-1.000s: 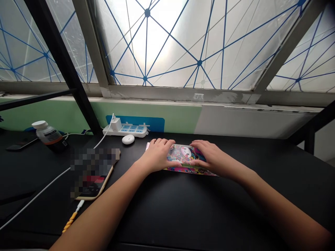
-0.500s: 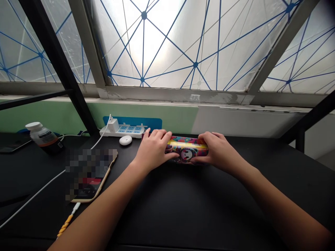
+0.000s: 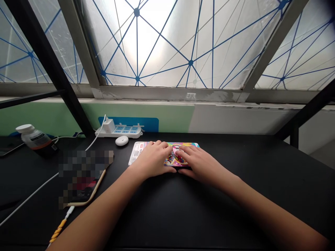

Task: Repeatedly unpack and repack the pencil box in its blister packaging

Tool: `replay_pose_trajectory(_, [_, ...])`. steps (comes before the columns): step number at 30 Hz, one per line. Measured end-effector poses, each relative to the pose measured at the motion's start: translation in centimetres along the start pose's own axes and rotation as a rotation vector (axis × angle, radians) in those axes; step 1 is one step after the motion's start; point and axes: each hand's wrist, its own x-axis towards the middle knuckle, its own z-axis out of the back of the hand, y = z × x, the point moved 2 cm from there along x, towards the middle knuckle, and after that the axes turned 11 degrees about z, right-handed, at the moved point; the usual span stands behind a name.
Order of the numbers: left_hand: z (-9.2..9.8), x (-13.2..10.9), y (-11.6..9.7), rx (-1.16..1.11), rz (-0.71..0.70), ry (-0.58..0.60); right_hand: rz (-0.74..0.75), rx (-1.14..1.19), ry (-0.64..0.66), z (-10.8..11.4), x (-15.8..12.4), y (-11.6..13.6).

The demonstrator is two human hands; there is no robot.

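My left hand (image 3: 154, 159) and right hand (image 3: 200, 160) sit close together; printed case (image 3: 173, 160) flat beneath them on the surface (image 3: 172, 209); can't tell if clamped; likely light, stiff, slick; I'd grip its short ends.

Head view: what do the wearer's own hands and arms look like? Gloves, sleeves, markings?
Left hand and right hand are bare: no gloves, no rings visible. Left forearm and right forearm show no sleeves, watch, bracelet, cables or obvious markings, and taper toward slim wrists. Upper arms are out of frame; nail detail is too small to judge.
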Motion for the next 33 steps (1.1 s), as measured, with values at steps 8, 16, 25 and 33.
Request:
replay_pose_trajectory(8, [-2.3,0.2,2.6,-0.121,0.131,0.150,0.020,0.220,0.172,-0.8,0.1,-0.2])
replay_pose_trajectory(16, [-2.4,0.2,2.2,-0.132,0.166,0.153,0.010,0.284,0.222,0.9,-3.6,-3.6])
replay_pose_trajectory(25, [-2.1,0.2,2.2,-0.164,0.181,0.216,-0.063,0.112,0.109,2.0,-6.9,-5.7])
replay_pose_trajectory(33, [-2.7,0.5,2.6,-0.209,0.285,0.207,0.093,0.145,0.143,-1.2,1.7,0.7])
